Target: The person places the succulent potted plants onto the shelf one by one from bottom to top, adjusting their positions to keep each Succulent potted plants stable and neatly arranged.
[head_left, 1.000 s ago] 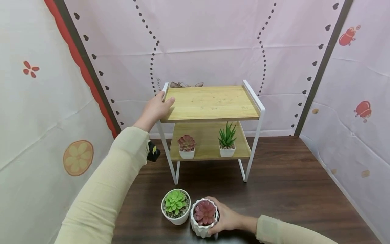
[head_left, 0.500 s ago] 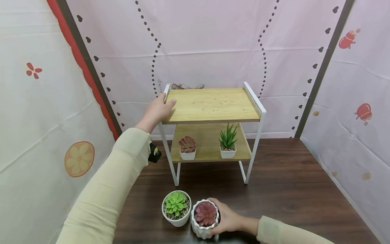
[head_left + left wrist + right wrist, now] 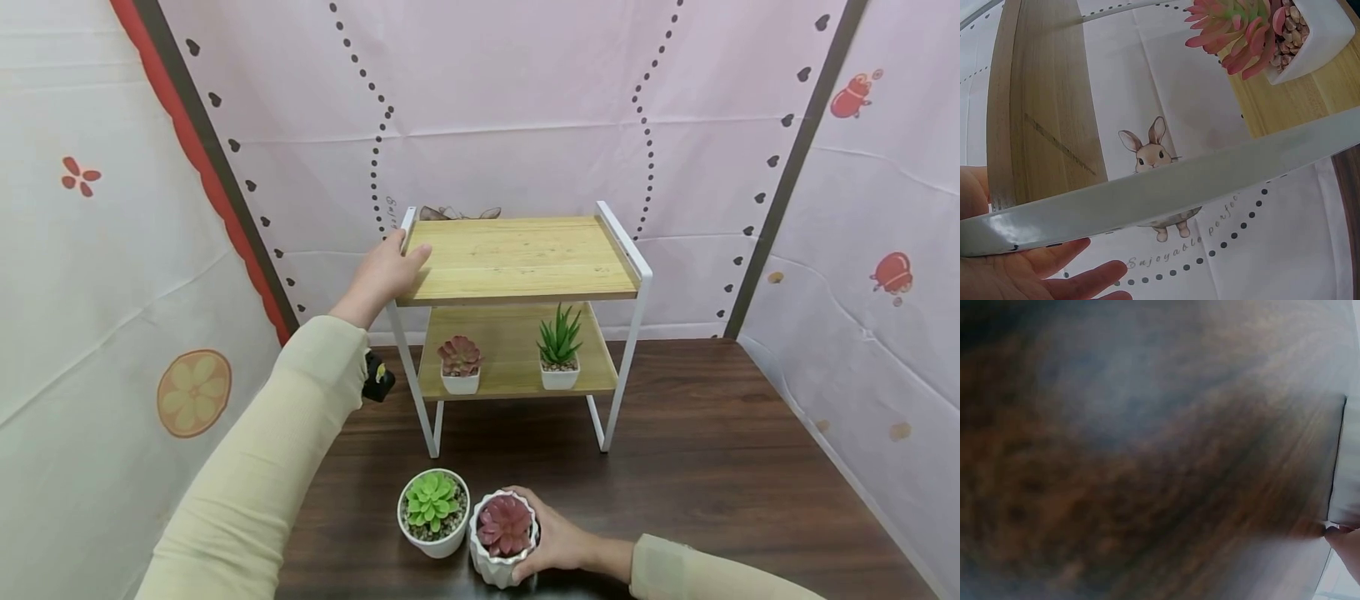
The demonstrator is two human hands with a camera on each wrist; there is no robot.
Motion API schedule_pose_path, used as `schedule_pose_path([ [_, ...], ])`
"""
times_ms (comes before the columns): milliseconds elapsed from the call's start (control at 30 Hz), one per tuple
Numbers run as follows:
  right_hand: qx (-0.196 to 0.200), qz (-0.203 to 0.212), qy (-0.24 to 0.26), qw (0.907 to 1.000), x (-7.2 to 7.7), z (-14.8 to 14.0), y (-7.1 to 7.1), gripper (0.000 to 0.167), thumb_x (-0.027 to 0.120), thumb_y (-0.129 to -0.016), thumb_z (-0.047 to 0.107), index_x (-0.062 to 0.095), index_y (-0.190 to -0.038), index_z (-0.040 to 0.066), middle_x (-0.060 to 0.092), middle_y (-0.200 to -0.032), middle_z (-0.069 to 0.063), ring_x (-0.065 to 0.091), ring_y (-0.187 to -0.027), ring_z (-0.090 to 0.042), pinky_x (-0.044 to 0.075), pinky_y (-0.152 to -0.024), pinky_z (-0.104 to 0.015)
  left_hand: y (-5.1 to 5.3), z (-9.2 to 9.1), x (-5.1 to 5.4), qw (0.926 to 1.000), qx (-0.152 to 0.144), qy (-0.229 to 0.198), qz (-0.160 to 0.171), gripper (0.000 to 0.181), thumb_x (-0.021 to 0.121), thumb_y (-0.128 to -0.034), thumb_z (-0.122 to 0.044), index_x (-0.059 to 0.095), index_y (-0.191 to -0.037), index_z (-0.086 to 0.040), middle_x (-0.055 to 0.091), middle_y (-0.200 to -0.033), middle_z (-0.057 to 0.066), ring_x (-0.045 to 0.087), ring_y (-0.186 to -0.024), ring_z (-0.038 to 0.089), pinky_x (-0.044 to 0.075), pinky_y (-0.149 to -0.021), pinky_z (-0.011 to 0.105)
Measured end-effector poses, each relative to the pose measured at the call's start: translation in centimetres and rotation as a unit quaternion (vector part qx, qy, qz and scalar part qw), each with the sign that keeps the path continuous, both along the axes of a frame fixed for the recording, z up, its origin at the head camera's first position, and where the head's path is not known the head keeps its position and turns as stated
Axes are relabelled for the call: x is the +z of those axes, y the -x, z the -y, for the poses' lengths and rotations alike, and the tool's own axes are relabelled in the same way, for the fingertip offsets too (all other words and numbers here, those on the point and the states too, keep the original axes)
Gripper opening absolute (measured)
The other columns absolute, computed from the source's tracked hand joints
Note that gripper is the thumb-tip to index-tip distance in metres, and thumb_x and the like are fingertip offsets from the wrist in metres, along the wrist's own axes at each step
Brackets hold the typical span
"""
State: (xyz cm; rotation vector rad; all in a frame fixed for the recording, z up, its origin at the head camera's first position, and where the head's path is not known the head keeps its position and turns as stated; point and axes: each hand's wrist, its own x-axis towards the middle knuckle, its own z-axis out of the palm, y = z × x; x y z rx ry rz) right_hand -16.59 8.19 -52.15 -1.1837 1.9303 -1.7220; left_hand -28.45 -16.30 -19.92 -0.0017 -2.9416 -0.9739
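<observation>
A small two-tier shelf (image 3: 525,258) with wooden boards and a white frame stands on the table. My left hand (image 3: 384,271) holds its upper left edge, thumb on the top board and fingers outside the white rail (image 3: 1116,200), loosely spread in the left wrist view. My right hand (image 3: 555,542) grips a ribbed white pot with a dark red succulent (image 3: 505,525), fingers behind it and thumb in front. Close left of it is a round white pot with a green succulent (image 3: 433,504). In the right wrist view only a bit of hand (image 3: 1344,540) shows.
On the lower board stand a reddish succulent (image 3: 460,358) in a square white pot, left, and a spiky green plant (image 3: 559,346) in another, right. The dark wood table (image 3: 712,458) extends around the shelf. Printed cloth walls (image 3: 517,100) enclose the back and sides.
The view shifts slightly. Both hands stay where they are, the left on the shelf edge and the right around the ribbed pot.
</observation>
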Motion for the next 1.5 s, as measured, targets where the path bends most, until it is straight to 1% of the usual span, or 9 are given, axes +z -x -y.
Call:
schedule_pose_path([
  [300, 0.016, 0.002, 0.029, 0.9994, -0.2, 0.3, 0.4, 0.085, 0.08, -0.061, -0.003, 0.031, -0.131, 0.0, 0.054, -0.119, -0.02, 0.051, -0.11, -0.007, 0.038, -0.097, -0.021, 0.0, 0.0, 0.1, 1.0, 0.0, 0.0, -0.004, 0.063, 0.033, -0.097, -0.043, 0.015, -0.146, -0.007, 0.034, -0.141, 0.021, 0.043, -0.112, 0.034, 0.039, -0.091, 0.048],
  [467, 0.015, 0.001, 0.031, 0.9994, -0.1, 0.4, 0.4, 0.083, 0.08, -0.062, -0.002, 0.033, -0.13, 0.001, 0.054, -0.119, -0.017, 0.051, -0.11, -0.009, 0.04, -0.096, -0.023, -0.1, 0.1, 0.2, 1.0, 0.001, -0.003, -0.004, 0.064, 0.034, -0.0972, -0.042, 0.013, -0.147, -0.008, 0.031, -0.143, 0.021, 0.04, -0.12, 0.036, 0.036, -0.096, 0.05],
  [567, 0.0, -0.023, 0.019, 0.9996, -0.1, 0.3, 0.4, 0.083, 0.081, -0.062, 0.003, 0.034, -0.131, 0.003, 0.055, -0.119, -0.014, 0.051, -0.11, -0.009, 0.039, -0.096, -0.024, -0.1, 0.1, 0.3, 1.0, 0.002, -0.001, -0.002, 0.064, 0.034, -0.0973, -0.042, 0.012, -0.147, -0.008, 0.03, -0.144, 0.022, 0.039, -0.122, 0.036, 0.036, -0.096, 0.051],
  [767, -0.026, -0.09, 0.003, 0.9956, 0.1, 0.0, 0.2, 0.086, 0.084, -0.062, 0.008, 0.034, -0.131, 0.002, 0.055, -0.119, -0.014, 0.051, -0.11, -0.009, 0.04, -0.096, -0.025, 0.1, 0.0, 0.1, 1.0, 0.001, 0.001, -0.005, 0.063, 0.034, -0.0972, -0.042, 0.015, -0.146, -0.008, 0.034, -0.141, 0.021, 0.043, -0.112, 0.034, 0.039, -0.091, 0.048],
  [833, -0.033, -0.093, 0.001, 0.9951, 0.3, 0.0, 0.3, 0.084, 0.084, -0.061, 0.01, 0.036, -0.13, 0.003, 0.056, -0.117, -0.012, 0.052, -0.108, -0.009, 0.04, -0.096, -0.025, 0.2, -0.1, 0.1, 1.0, 0.0, -0.001, -0.006, 0.063, 0.034, -0.097, -0.043, 0.015, -0.146, -0.008, 0.034, -0.141, 0.021, 0.042, -0.114, 0.034, 0.039, -0.092, 0.048],
  [1000, -0.037, -0.072, 0.002, 0.9967, 1.6, -0.1, 0.6, 0.083, 0.084, -0.06, 0.01, 0.039, -0.129, 0.004, 0.059, -0.116, -0.01, 0.053, -0.107, -0.01, 0.04, -0.096, -0.026, 0.2, -0.1, 0.0, 1.0, 0.0, -0.003, -0.006, 0.064, 0.034, -0.097, -0.043, 0.013, -0.147, -0.008, 0.03, -0.144, 0.021, 0.038, -0.122, 0.035, 0.036, -0.097, 0.05],
  [1233, -0.036, -0.071, -0.012, 0.9968, 3.9, -0.9, 1.1, 0.082, 0.083, -0.062, 0.011, 0.038, -0.13, 0.004, 0.058, -0.116, -0.011, 0.053, -0.107, -0.008, 0.04, -0.095, -0.024, 0.2, 0.0, -0.1, 1.0, 0.003, -0.003, -0.008, 0.062, 0.034, -0.0971, -0.041, 0.015, -0.146, -0.008, 0.033, -0.142, 0.021, 0.041, -0.118, 0.035, 0.037, -0.095, 0.049],
  [1400, -0.044, -0.079, -0.034, 0.9953, 6.3, -1.5, 1.5, 0.082, 0.083, -0.061, 0.012, 0.038, -0.129, 0.004, 0.058, -0.115, -0.012, 0.053, -0.106, -0.008, 0.041, -0.094, -0.025, 0.2, 0.0, -0.1, 1.0, 0.004, 0.0, -0.007, 0.063, 0.034, -0.0971, -0.041, 0.014, -0.146, -0.007, 0.031, -0.144, 0.021, 0.038, -0.122, 0.036, 0.035, -0.097, 0.05],
  [1500, -0.052, -0.089, -0.057, 0.9931, 8.1, -1.9, 1.8, 0.083, 0.084, -0.061, 0.013, 0.037, -0.129, 0.005, 0.059, -0.115, -0.011, 0.054, -0.105, -0.008, 0.042, -0.094, -0.026, 0.2, 0.0, -0.1, 1.0, 0.004, 0.0, -0.006, 0.063, 0.034, -0.0971, -0.041, 0.014, -0.147, -0.008, 0.03, -0.144, 0.021, 0.037, -0.124, 0.037, 0.035, -0.098, 0.051],
])
